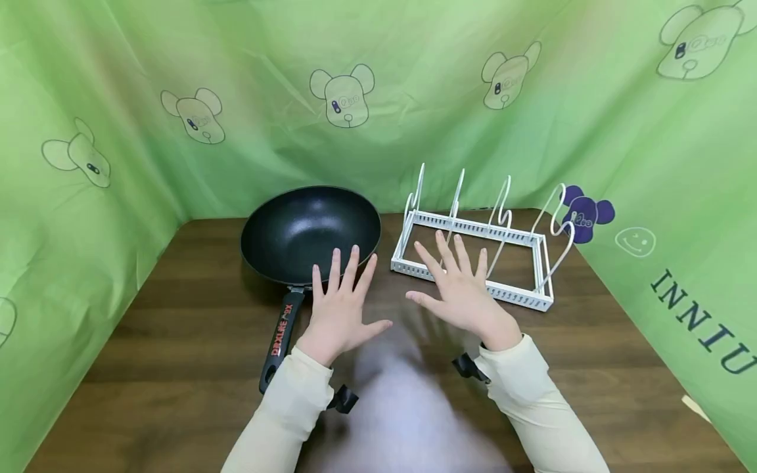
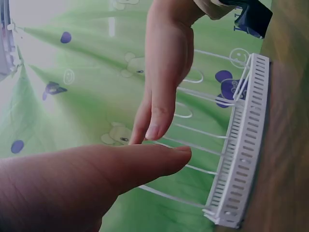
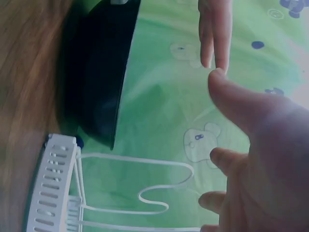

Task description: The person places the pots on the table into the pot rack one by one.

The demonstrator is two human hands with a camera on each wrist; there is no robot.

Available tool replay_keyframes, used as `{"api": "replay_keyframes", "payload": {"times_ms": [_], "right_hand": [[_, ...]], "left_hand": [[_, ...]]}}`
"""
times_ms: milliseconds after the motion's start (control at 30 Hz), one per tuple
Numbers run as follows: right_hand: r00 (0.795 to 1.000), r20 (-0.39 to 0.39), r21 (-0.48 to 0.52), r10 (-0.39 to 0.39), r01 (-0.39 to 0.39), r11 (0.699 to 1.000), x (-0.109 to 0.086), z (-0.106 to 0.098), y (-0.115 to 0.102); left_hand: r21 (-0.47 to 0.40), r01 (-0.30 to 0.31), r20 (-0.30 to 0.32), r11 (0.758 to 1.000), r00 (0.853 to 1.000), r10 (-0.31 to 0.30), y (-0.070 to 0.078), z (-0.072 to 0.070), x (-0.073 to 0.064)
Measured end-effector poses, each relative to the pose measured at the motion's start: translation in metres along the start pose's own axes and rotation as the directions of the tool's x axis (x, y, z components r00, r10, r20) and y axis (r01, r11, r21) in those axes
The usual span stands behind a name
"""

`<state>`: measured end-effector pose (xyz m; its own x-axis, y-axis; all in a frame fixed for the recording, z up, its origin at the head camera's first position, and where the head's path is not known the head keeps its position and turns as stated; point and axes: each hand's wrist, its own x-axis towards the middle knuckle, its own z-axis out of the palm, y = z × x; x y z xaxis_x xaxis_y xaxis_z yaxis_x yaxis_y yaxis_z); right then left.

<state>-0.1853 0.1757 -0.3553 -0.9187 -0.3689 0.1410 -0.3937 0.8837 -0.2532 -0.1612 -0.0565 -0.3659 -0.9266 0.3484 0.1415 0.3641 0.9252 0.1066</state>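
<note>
In the head view a black frying pan sits on the left of the table, its black handle with red lettering pointing toward me. A white rack with upright wire dividers stands to its right. My left hand, fingers straight and spread, hovers near the pan's lower right edge and holds nothing. Fingers also spread, my right hand is raised in front of the rack, empty. The right wrist view shows the rack and the side of the pan beyond the right hand.
The brown wooden table extends in front of the pan and rack. A green cloth printed with bear heads hangs behind and along both sides. A small pale piece lies at the table's right edge.
</note>
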Motion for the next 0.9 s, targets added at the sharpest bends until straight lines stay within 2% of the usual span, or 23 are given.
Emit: {"api": "replay_keyframes", "payload": {"times_ms": [200, 500, 700, 900], "right_hand": [[0.998, 0.033, 0.058, -0.061, 0.059, 0.997, 0.0, -0.01, -0.001], [0.985, 0.041, 0.15, -0.168, 0.161, 0.976, -0.007, -0.01, -0.004], [0.972, 0.077, 0.304, -0.221, 0.188, 0.934, -0.013, 0.0, -0.011], [0.954, 0.106, 0.424, -0.28, 0.211, 0.881, -0.019, 0.018, -0.019]], "left_hand": [[0.006, -0.004, -0.042, 1.0, 0.999, 0.005, -0.01, -0.016, -0.008], [-0.034, -0.011, -0.072, 0.999, 0.997, 0.008, -0.035, -0.031, -0.035], [-0.12, 0.004, -0.101, 0.993, 0.995, -0.016, -0.062, -0.032, -0.048], [-0.241, 0.022, -0.118, 0.97, 0.992, -0.052, -0.091, -0.022, -0.057]]}}
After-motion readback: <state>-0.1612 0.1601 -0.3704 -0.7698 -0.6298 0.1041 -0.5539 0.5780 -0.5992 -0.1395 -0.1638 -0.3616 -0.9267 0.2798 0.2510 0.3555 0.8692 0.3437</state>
